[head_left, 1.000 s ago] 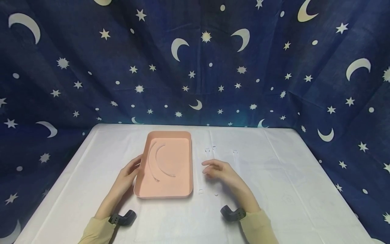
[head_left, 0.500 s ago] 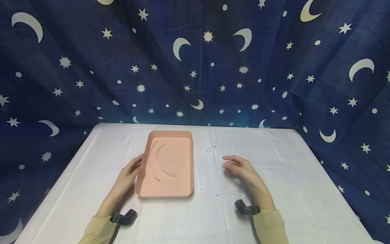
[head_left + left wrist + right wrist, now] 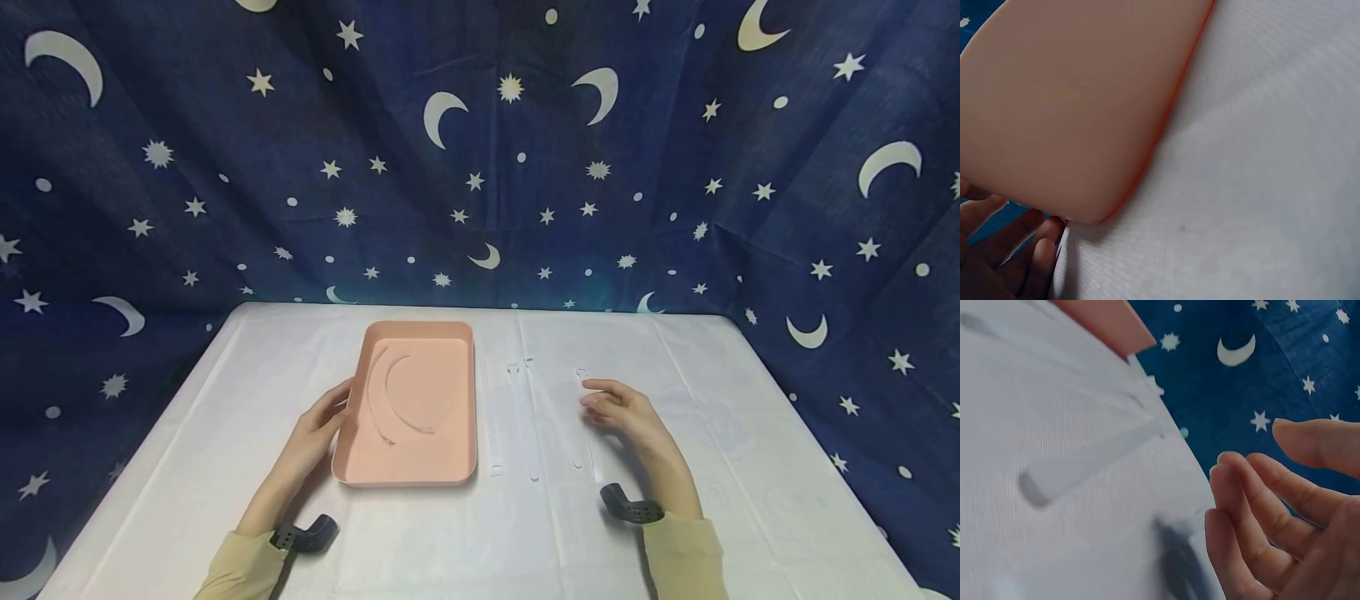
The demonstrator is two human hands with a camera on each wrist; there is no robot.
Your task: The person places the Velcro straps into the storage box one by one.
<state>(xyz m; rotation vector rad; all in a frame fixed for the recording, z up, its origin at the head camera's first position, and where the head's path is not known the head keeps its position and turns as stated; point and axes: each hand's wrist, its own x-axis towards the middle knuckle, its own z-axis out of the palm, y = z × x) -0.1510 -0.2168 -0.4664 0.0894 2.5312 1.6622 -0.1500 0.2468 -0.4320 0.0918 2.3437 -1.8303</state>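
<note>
Tray (image 3: 442, 379): pink, on the white table (image 3: 757, 467), just left of centre in the head view, lower half.
Tray strips: two, curved, pale; one (image 3: 387, 390) inside the bend of the other (image 3: 369, 400), both toward the tray's left side.
Left hand (image 3: 311, 429): at the tray's left wall, fingers touching it, loosely extended; no firm hold seen.
Right hand (image 3: 630, 417): right of centre, fingers relaxed and bent, thumb apart; nothing held.
Table strips (image 3: 1094, 459): clear, roughly lengthwise, between tray and right hand; exact count hard to read, white on white. Rightmost one lies by the right fingertips; contact cannot be told.
Backdrop (image 3: 495, 192): dark blue, moons and stars, filling the upper half.
</note>
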